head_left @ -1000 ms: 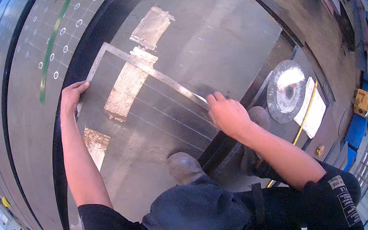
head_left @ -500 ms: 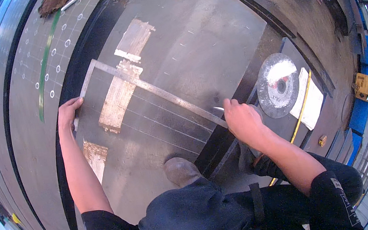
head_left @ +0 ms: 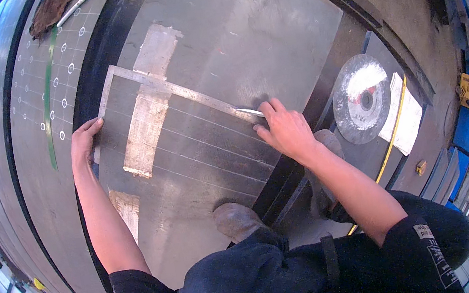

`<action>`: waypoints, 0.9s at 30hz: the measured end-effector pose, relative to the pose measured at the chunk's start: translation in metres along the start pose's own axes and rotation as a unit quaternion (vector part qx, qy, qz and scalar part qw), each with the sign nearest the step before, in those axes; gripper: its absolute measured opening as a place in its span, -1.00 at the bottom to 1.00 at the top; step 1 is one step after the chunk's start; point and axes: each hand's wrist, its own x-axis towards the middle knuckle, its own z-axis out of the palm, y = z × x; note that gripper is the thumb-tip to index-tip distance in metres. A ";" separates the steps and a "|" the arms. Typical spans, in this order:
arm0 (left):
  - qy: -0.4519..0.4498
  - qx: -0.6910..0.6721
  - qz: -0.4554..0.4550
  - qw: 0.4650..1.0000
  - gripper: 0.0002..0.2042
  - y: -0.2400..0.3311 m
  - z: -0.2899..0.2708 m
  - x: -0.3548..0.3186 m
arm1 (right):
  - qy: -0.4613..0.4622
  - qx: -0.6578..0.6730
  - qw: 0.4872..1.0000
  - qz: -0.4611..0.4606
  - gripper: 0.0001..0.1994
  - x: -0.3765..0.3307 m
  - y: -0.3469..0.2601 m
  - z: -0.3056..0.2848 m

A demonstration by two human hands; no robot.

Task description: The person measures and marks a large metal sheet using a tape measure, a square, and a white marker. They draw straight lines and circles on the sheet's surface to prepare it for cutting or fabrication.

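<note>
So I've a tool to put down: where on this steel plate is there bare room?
Bare: the plate beyond the square, toward its far edge, and the near part between the left arm and the shoe. Crowded: around the square, where the left hand steadies it and the right hand scribes.

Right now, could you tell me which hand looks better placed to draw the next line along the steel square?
Probably the right hand: it holds the thin scriber with its tip at the steel square edge. The left hand lies on the square's short leg at the steel plate edge, steadying it.
</note>
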 end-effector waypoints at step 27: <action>-0.059 0.012 -0.025 0.998 -0.61 0.003 -0.010 0.008 | 0.019 0.009 1.000 -0.003 -0.71 -0.002 0.008 0.007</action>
